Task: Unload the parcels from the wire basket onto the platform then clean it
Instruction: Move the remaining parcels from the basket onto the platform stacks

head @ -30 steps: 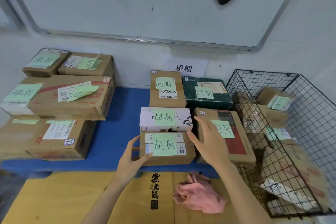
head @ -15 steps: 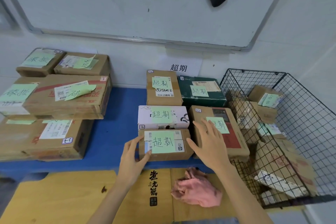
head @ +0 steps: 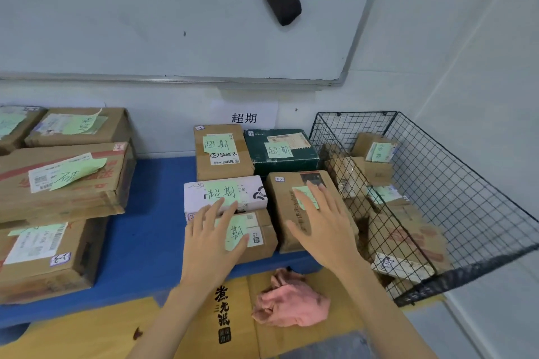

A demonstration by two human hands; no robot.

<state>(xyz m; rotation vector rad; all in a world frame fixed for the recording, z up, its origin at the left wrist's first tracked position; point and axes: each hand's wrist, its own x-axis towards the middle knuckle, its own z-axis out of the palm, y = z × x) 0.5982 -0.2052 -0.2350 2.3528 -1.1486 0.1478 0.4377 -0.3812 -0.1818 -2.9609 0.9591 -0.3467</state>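
One small parcel (head: 264, 245) under left hand (head: 210, 242), larger parcel (head: 287, 198) under right hand (head: 323, 230)

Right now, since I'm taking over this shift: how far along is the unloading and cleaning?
Done: five parcels sit on the blue platform beside the wire basket. In hand: the open left hand and right hand are over the front two. Left: several parcels are still in the basket, and the pink cloth lies untouched, so cleaning hasn't begun.
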